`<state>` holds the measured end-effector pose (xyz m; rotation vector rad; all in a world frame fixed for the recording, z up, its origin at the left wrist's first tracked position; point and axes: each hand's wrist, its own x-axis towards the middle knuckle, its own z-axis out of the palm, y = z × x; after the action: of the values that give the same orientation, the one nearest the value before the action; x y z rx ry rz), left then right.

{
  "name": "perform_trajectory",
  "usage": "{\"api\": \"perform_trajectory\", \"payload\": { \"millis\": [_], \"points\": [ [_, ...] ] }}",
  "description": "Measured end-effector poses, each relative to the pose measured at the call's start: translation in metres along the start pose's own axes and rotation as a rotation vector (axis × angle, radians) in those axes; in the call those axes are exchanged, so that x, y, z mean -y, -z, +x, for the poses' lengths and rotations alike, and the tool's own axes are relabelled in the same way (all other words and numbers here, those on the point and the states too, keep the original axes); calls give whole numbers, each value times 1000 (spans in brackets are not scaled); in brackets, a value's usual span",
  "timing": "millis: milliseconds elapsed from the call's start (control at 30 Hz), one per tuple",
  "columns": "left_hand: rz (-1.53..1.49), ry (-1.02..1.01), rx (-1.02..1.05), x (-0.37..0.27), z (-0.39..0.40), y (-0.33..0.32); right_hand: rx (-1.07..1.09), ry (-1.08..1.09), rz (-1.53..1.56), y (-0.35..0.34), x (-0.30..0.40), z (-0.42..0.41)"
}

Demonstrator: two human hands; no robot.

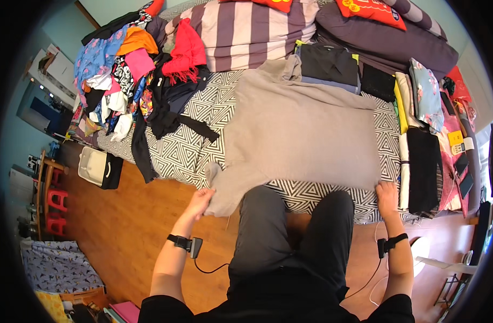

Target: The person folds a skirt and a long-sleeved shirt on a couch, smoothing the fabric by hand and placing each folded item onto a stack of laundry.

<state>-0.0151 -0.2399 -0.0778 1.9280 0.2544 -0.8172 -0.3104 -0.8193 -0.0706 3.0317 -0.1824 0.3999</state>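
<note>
A grey-beige long garment, apparently a top, lies spread over the black-and-white patterned bed cover. My left hand grips its near left part, which hangs past the bed's edge by my knee. At the lower right corner, my right hand pinches the hem. The far left part of the garment is bunched next to a stack of folded dark clothes. Both wrists carry black straps with small cabled devices.
A heap of mixed clothes covers the bed's left end. Folded clothes line the right side. Behind are a striped quilt and a dark bolster. A lidless-looking white-and-black bin stands on the wooden floor.
</note>
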Motion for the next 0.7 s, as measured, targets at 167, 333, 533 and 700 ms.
{"api": "perform_trajectory", "payload": {
  "millis": [167,333,533,700],
  "points": [
    [376,-113,63,30,7,-5,42,-27,78,21,18,12],
    [721,-892,-399,-57,14,-40,-91,-243,344,-9,29,73],
    [962,-1289,-140,-96,73,-117,189,245,364,-60,88,147],
    [1240,-756,-440,-38,93,-62,304,-10,195,-43,26,86]
  ]
}}
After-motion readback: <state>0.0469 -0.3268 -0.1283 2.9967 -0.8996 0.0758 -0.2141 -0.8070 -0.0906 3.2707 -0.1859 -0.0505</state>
